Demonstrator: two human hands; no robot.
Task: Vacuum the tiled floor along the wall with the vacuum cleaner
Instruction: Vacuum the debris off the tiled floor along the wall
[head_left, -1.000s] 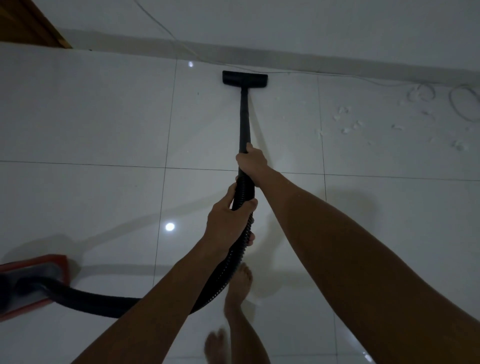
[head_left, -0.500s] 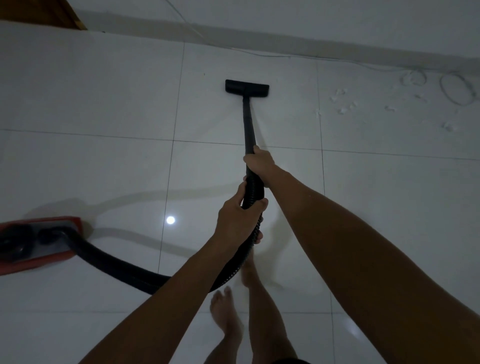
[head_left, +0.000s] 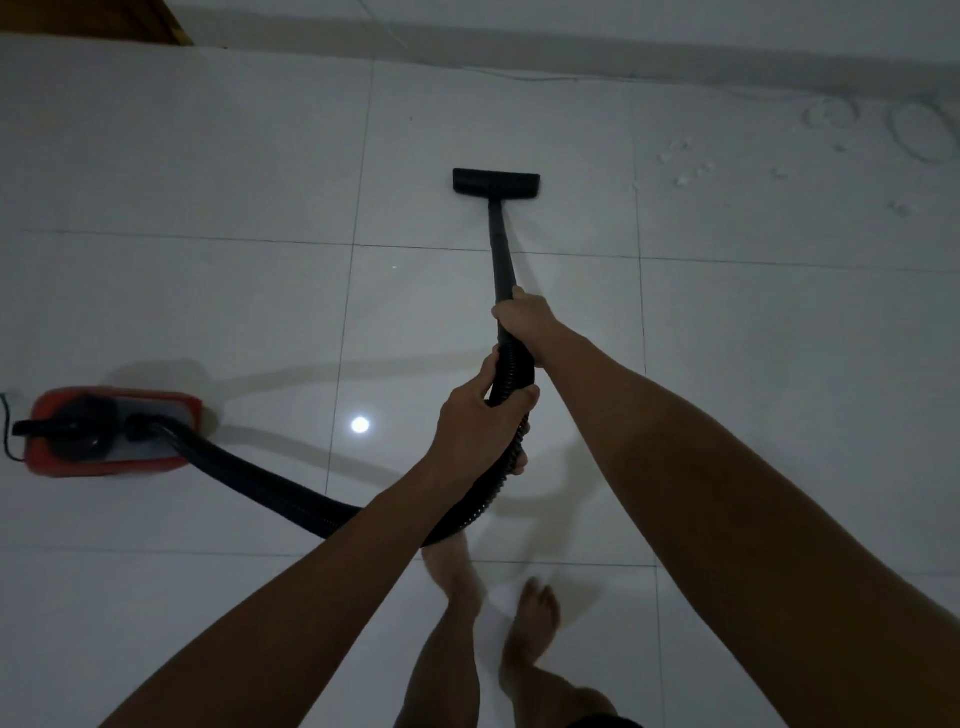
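Observation:
A black floor nozzle (head_left: 496, 182) lies flat on the white tiled floor (head_left: 208, 312), about a tile's depth short of the wall (head_left: 571, 21). A black wand (head_left: 500, 254) runs back from it to my hands. My right hand (head_left: 522, 319) grips the wand's lower end. Just behind it, my left hand (head_left: 480, 426) grips the ribbed black hose (head_left: 260, 480). The hose curves left to the red vacuum body (head_left: 111, 431) on the floor.
White scraps (head_left: 685, 166) lie scattered on the tiles at the right near the wall, beside loops of thin cable (head_left: 919, 130). A wooden edge (head_left: 156, 21) shows at the top left. My bare feet (head_left: 535, 618) stand below my hands.
The nozzle has been drawn back from the wall toward me. The view has backed away, my feet have stepped, and the red vacuum body has come further into sight at the left.

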